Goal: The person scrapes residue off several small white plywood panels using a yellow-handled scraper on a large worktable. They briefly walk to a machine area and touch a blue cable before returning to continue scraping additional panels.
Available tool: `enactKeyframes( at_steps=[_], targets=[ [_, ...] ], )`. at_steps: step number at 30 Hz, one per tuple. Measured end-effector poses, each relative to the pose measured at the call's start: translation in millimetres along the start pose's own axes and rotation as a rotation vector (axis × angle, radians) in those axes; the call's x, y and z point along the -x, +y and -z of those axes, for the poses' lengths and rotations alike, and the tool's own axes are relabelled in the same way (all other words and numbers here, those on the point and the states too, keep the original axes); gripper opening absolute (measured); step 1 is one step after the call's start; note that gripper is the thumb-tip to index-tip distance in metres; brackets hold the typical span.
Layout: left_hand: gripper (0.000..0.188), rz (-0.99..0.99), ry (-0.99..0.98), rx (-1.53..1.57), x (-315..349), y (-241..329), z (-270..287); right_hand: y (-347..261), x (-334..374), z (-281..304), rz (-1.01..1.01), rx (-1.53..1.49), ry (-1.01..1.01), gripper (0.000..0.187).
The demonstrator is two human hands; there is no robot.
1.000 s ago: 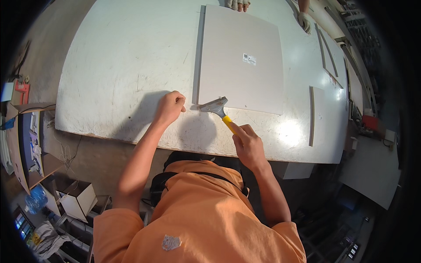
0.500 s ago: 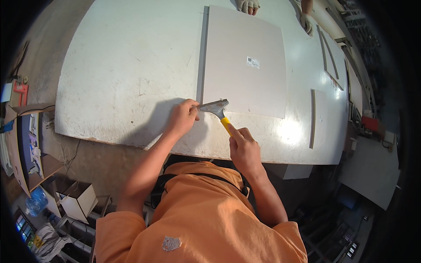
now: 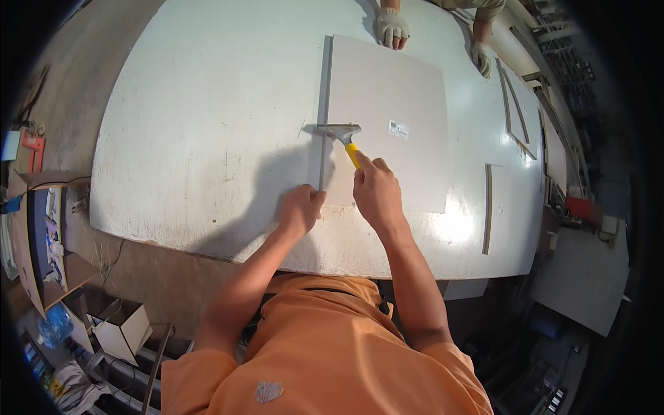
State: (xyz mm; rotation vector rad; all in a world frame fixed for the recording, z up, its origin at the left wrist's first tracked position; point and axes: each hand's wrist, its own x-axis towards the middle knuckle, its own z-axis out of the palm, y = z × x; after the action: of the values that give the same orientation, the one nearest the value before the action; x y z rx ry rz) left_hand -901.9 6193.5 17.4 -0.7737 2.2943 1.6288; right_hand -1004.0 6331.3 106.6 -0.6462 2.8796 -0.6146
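My right hand (image 3: 377, 195) is wrapped round the yellow handle of a scraper (image 3: 339, 131), its wide metal head lying across the left edge of a pale grey panel (image 3: 387, 90). That panel is flat on the white worktable (image 3: 207, 117), with a small printed label (image 3: 398, 129) stuck on its right half. At the panel's near left corner, my left hand (image 3: 301, 209) is closed, thumb and fingers pinching the edge. Its fingertips are partly hidden.
Across the table, a co-worker's gloved hand (image 3: 393, 29) rests at the panel's far edge, and the other gloved hand (image 3: 481, 59) touches the table further right. A narrow board strip (image 3: 496, 207) lies at the right. Open boxes (image 3: 122, 328) stand on the left below the table.
The scraper has moved away from me along the panel's left edge. My left hand has gone from beside the scraper's head to the panel's near corner. More of the co-worker's arms shows.
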Motion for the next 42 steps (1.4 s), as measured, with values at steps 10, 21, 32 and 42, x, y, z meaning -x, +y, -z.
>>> enactKeyframes(
  at_steps=[10,21,32,42],
  targets=[
    [0.030,0.021,-0.066,0.049,-1,1,2,12,-164,-2,-0.023,0.031,0.066,0.032],
    [0.031,-0.007,-0.119,0.064,-4,4,3,17,-287,-1,-0.006,-0.016,0.174,0.037],
    [0.032,-0.264,0.211,0.307,-9,47,48,67,6,58,0.402,-0.265,0.332,0.040],
    [0.033,-0.377,-0.216,0.185,34,134,-48,163,149,119,0.408,-0.152,0.216,0.044]
  ],
)
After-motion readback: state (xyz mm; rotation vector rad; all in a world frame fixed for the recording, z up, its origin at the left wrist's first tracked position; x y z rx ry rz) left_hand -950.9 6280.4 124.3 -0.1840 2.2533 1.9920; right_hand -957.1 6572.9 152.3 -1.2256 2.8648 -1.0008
